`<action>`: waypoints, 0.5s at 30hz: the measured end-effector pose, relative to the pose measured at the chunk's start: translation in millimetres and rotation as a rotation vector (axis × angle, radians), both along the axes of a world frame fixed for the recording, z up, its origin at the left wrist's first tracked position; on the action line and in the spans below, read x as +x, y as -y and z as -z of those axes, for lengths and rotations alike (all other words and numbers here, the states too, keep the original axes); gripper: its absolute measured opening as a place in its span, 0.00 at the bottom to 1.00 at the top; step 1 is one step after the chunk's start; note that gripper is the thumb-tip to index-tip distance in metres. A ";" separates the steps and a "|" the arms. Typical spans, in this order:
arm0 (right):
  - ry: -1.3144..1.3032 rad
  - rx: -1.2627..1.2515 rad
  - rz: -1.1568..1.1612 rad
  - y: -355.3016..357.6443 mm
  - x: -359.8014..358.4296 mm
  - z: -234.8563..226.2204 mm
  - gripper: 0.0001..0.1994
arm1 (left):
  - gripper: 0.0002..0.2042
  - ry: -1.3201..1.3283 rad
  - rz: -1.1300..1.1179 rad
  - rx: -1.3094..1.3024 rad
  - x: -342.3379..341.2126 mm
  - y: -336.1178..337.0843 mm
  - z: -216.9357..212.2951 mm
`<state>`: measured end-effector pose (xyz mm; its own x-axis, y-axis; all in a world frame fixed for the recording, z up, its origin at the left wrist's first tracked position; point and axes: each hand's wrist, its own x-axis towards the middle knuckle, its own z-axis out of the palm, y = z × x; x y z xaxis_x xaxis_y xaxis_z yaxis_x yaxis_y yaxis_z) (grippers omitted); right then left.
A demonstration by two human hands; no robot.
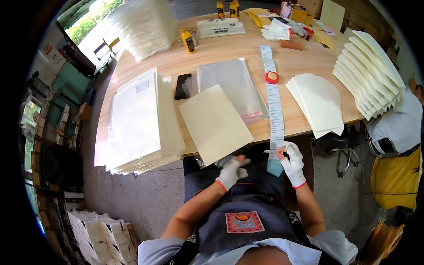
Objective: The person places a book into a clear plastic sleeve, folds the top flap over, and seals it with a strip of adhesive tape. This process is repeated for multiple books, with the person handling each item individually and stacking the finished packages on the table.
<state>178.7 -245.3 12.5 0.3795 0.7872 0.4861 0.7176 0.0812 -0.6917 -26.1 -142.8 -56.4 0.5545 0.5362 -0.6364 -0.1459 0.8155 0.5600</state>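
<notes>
My right hand (292, 161), in a white glove with bare fingertips, pinches a small white label (269, 151) at the lower end of a long label strip (274, 104). The strip runs down the table and hangs over its front edge, ending in bare blue backing (274, 168). My left hand (233, 172), gloved the same way, is held over my lap with fingers apart and nothing in it. Just beyond it, a cream board sheet (215, 123) lies askew, its near corner past the table edge. Under its far part are clear plastic bags (227, 81). A red round object (272, 77) rests on the strip.
At left stands a stack of bagged sheets (134, 119) beside a black phone (182, 86). Fanned cream sheets (316, 101) lie right, near a tall fanned stack (369, 77). Orange bottles (188, 42) and white gloves (276, 31) are farther back. Another person (397, 121) sits at right.
</notes>
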 end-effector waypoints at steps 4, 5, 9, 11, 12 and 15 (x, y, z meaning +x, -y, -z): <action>-0.536 -0.381 -0.207 -36.1 -23.6 -5.9 0.05 | 0.05 0.112 -0.516 0.121 -75.7 -23.0 24.2; -0.476 -0.394 -0.255 -49.8 -23.2 1.0 0.05 | 0.02 0.094 -0.454 0.221 -85.5 -21.7 4.2; -0.365 -0.465 -0.389 -116.6 -30.0 7.8 0.08 | 0.03 -0.147 -0.254 0.180 -123.5 7.7 -4.1; -0.286 -0.518 -0.321 -153.6 -28.9 10.9 0.06 | 0.06 -0.090 -0.209 0.167 -132.9 24.6 -18.3; -0.128 -0.508 -0.255 -171.4 -27.1 16.1 0.05 | 0.06 -0.116 -0.182 0.146 -133.3 27.2 -22.5; 0.004 -0.597 -0.071 -203.7 -38.0 -1.1 0.04 | 0.06 -0.182 -0.140 0.135 -135.7 34.5 -22.0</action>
